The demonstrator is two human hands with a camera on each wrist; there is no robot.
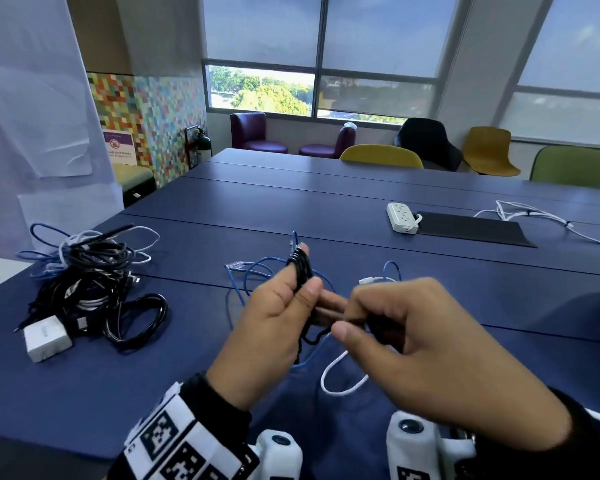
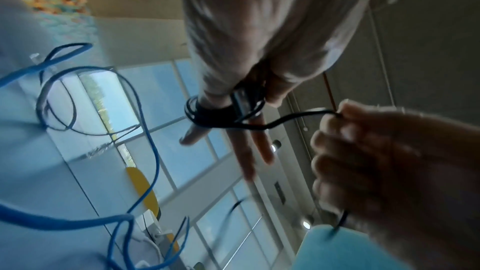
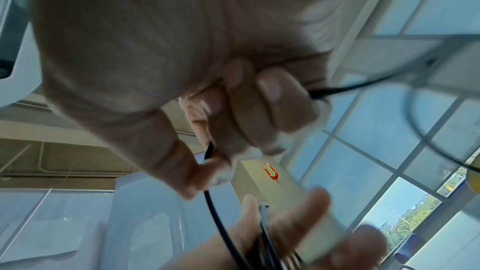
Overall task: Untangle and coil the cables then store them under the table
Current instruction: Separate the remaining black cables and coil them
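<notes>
Over the blue table [image 1: 326, 209], my left hand [image 1: 274, 306] holds a thin black cable [image 1: 299, 268] that is wound in several loops round its fingers, with the thumb pressing on the loops. My right hand [image 1: 406, 327] pinches the loose end of that cable just right of the coil. The left wrist view shows the black loops [image 2: 207, 114] round the extended fingers and the strand running to my right hand [image 2: 363, 161]. In the right wrist view, curled fingers [image 3: 259, 110] grip the black cable [image 3: 215, 202]. A blue cable [image 1: 250, 271] and a white cable [image 1: 340, 375] lie loose under my hands.
A tangled pile of black, white and blue cables [image 1: 84, 271] with a white adapter [image 1: 45, 337] lies at the left of the table. A white power strip [image 1: 402, 216], a black mat [image 1: 471, 226] and another white cable [image 1: 534, 220] are at the far right. Chairs stand behind the table.
</notes>
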